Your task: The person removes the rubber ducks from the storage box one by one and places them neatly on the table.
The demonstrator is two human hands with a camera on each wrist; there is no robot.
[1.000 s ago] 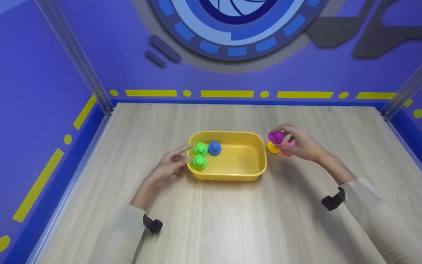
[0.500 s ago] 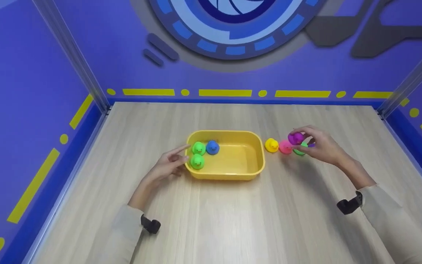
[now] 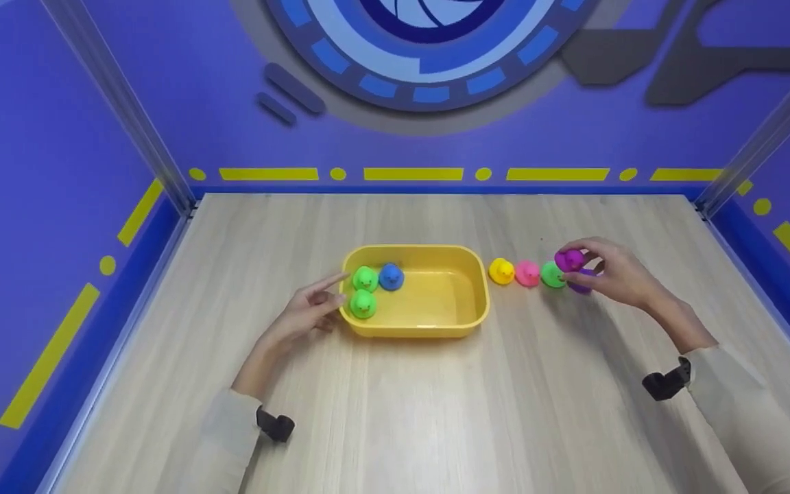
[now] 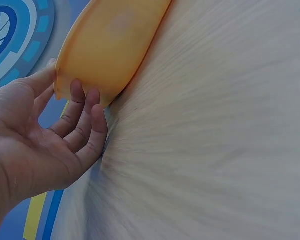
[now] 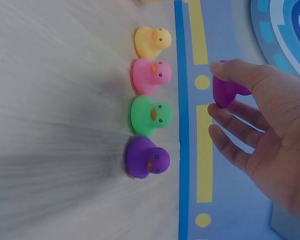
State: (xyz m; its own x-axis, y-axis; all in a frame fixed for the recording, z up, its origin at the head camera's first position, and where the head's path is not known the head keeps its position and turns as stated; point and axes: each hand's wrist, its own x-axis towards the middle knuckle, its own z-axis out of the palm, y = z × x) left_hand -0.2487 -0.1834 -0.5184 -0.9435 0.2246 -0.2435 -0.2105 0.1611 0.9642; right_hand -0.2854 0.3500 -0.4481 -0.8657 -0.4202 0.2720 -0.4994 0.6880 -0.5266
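In the head view my right hand [image 3: 618,274] pinches a magenta rubber duck [image 3: 569,260] above the table. Below it, a dark purple duck [image 3: 581,281] is partly hidden by the fingers. The right wrist view shows the held magenta duck [image 5: 224,92] between thumb and fingers. My left hand [image 3: 304,313] touches the left end of a yellow plastic basin [image 3: 417,331] with thumb and index finger, its other fingers loosely bent. Inside the basin's left part sit two green ducks, one behind [image 3: 365,279] and one in front [image 3: 363,304], and a blue duck [image 3: 391,276].
Right of the basin, a yellow duck [image 3: 501,272], a pink duck [image 3: 527,274] and a green duck [image 3: 553,274] stand in a row with the purple one. Blue-purple panels [image 3: 422,151] border the wooden table [image 3: 409,412] at the back and sides.
My right hand has carried the magenta duck rightward along the row, uncovering the yellow, pink and green ducks. The left hand stays at the basin. The head view has shifted slightly.
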